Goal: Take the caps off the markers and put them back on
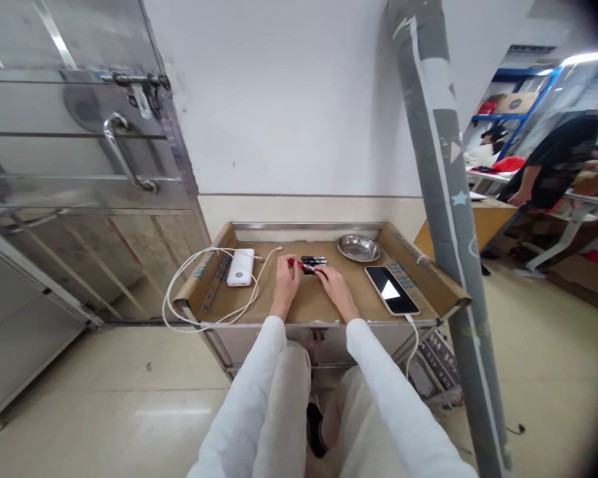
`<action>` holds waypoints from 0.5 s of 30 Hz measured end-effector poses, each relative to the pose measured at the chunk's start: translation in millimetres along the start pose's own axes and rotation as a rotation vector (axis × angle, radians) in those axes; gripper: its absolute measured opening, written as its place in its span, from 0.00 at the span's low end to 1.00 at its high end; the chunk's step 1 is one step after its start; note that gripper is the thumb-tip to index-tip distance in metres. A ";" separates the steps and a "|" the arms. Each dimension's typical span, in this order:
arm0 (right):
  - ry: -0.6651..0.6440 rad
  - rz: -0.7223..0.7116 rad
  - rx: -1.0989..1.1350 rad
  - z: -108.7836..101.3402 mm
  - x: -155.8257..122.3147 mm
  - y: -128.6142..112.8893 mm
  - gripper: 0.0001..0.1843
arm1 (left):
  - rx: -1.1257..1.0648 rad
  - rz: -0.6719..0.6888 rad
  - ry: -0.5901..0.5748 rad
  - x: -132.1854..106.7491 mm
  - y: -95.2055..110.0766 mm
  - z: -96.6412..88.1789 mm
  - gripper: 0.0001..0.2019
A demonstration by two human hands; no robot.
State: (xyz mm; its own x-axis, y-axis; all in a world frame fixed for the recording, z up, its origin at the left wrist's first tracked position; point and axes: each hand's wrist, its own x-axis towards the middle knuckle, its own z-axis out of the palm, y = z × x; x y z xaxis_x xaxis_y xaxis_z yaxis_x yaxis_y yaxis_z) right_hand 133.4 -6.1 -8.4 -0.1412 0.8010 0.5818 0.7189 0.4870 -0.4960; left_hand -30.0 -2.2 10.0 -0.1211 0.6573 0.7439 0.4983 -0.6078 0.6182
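Over the brown-covered tabletop [323,302], a slim red pen-like marker [301,265] spans the space between my hands. The fingertips of my left hand [286,282] are closed around its red end. My right hand [335,285] pinches the other end, which looks dark. Just behind it several black pens [313,259] lie side by side on the table, partly covered by the held marker. A shiny round metal dish [359,248] stands to the back right of my right hand.
A white power bank [240,267] with a long looped white cable [179,279] lies on the left. To the right is a phone [391,290] with a cable plugged in. A grey wrapped pole [443,166] leans beside the table. Another person [558,156] stands farther right.
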 end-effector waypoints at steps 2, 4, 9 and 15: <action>0.024 0.020 -0.044 0.5 0.2 0.6 0.15 | -0.016 -0.020 0.016 0.0 -1.5 -0.2 0.06; 0.043 0.045 -0.100 0.5 0.9 0.8 0.16 | -0.067 -0.058 -0.028 -0.8 -3.5 0.3 0.06; 0.069 0.048 -0.214 -2.1 2.7 -1.1 0.17 | -0.191 -0.071 -0.450 -6.4 -7.5 3.8 0.04; -0.031 -0.091 -0.219 -8.1 -4.2 -5.1 0.17 | 0.089 0.018 -0.598 -6.1 -5.9 5.0 0.02</action>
State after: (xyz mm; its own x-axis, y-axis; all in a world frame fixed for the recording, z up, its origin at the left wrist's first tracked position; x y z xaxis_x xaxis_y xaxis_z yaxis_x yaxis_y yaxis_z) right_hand 135.9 -14.8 -3.1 -0.2303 0.7692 0.5961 0.8321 0.4732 -0.2891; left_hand -28.0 -0.4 0.5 0.3791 0.7992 0.4664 0.5688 -0.5989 0.5638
